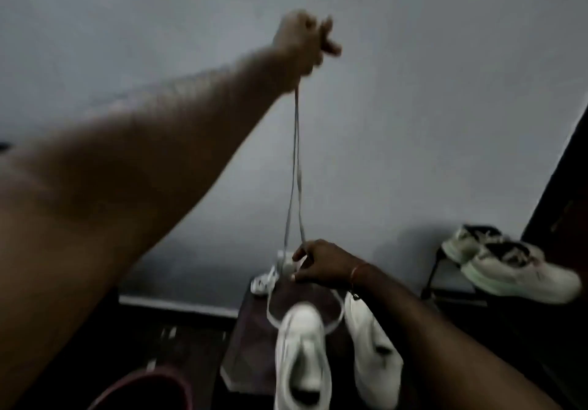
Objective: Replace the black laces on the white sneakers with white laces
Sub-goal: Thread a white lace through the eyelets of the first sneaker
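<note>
My left hand (304, 43) is raised high in front of the wall and grips a white lace (295, 161), whose two strands hang straight down from it. My right hand (321, 263) pinches the same lace low down, just above a small dark table (251, 346). A loop of the lace lies on the table behind two white sneakers, one at the front (300, 358) and one to its right (372, 349). A bunched white lace (265, 280) lies at the table's far left. The picture is dim and blurred.
A second pair of white sneakers (509, 266) with dark insides rests on a dark stand at the right. A reddish round container (149, 390) sits at the bottom left on the dark floor. A pale wall (413, 107) fills the background.
</note>
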The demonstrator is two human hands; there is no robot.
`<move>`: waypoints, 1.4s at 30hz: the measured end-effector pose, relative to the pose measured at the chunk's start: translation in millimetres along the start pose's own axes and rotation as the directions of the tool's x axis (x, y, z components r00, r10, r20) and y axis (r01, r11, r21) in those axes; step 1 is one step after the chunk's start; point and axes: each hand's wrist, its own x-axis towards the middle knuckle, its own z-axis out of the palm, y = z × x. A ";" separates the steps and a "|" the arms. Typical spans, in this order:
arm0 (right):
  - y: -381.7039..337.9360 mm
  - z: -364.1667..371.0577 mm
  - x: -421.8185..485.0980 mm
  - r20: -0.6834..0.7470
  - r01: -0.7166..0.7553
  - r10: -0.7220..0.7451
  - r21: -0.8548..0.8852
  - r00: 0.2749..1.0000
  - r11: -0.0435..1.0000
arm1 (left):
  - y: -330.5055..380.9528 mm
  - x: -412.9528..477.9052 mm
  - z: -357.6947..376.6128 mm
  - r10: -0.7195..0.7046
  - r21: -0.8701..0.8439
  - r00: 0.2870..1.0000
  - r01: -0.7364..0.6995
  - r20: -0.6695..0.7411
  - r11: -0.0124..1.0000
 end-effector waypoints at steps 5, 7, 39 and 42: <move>50.6 94.0 -8.2 0.069 -0.094 0.099 -0.074 0.993 0.993 | -66.1 -61.4 0.4 0.073 0.486 0.984 -0.146 0.165 0.861; 55.3 100.6 -7.3 0.014 -0.094 0.095 -0.057 0.995 0.994 | -116.1 -106.1 9.1 -0.125 0.629 0.926 -0.139 0.356 0.765; 53.4 106.2 25.3 -0.059 -0.085 0.078 -0.131 0.995 0.988 | -299.8 -287.1 21.2 -0.511 0.518 0.859 0.438 -0.002 0.735; 51.5 86.8 22.6 -0.177 -0.155 0.255 0.439 0.951 0.885 | -291.2 -271.6 10.8 -0.540 0.235 0.841 0.533 -0.040 0.813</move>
